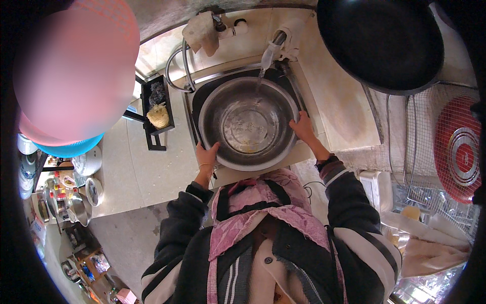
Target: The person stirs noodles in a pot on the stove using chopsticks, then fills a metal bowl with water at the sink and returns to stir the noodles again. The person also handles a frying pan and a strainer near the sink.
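A wide stainless steel basin (212, 129) sits over the sink (196, 95). My left hand (207, 155) grips its lower left rim, thumb on the inner side. On the right, my right hand (303, 128) holds the opposite rim. Water runs from the faucet (280, 38) through a pale nozzle (269, 56) into the basin. A little clear water appears to cover the bottom, where raised markings show. The fingers under both rims are hidden.
Left of the sink, a black rack (169, 110) holds a yellowish scrubber (158, 116) and a dark steel-wool pad (157, 93). A cloth (200, 32) hangs over a pipe behind. A large black pan (381, 41) is at upper right, near a wire basket (421, 125). Pink colander (117, 19) hangs upper left.
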{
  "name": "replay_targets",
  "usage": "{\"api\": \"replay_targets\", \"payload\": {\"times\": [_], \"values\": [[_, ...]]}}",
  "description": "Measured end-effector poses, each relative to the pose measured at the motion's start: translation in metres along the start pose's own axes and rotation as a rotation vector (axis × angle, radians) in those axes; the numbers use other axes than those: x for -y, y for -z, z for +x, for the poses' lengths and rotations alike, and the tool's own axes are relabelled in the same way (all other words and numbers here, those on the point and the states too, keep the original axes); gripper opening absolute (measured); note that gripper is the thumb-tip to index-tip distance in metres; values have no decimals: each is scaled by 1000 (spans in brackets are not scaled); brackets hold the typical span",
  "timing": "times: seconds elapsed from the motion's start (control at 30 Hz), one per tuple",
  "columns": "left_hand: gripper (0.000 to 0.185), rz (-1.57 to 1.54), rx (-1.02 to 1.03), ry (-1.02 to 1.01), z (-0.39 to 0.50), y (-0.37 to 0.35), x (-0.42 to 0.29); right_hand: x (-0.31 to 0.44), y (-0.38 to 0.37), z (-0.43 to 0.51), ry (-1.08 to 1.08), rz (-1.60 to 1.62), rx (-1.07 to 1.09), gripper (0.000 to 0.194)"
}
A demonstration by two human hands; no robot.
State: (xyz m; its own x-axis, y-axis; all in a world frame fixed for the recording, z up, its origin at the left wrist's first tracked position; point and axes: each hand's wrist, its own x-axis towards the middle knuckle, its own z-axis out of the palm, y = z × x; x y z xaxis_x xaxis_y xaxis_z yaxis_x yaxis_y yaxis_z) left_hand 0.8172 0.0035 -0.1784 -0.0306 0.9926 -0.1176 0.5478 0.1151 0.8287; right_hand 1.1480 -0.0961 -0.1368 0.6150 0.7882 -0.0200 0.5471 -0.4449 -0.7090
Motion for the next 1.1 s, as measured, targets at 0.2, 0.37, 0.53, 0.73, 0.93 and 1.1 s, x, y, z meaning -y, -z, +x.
{"api": "replay_targets", "payload": {"times": [0.2, 0.37, 0.53, 0.73, 0.93, 1.1], "values": [[54, -103, 42, 14, 1, 1, -2, 0, 1, 0, -16, -13, 17, 48], [54, -130, 33, -6, 0, 1, -5, -4, -2, 0, 24, -61, -24, 51], [54, -90, -2, -42, -3, 3, -12, -9, -4, 0, 17, -68, -21, 49], [55, -90, 36, -54, 2, 2, -11, -9, -5, 0, 22, -72, -49, 50], [54, -103, 20, -44, 1, 1, -11, -6, -2, 0, -1, -68, 4, 54], [50, -164, 33, -44, 1, 1, -10, -5, -2, 0, -10, -94, -4, 54]]}}
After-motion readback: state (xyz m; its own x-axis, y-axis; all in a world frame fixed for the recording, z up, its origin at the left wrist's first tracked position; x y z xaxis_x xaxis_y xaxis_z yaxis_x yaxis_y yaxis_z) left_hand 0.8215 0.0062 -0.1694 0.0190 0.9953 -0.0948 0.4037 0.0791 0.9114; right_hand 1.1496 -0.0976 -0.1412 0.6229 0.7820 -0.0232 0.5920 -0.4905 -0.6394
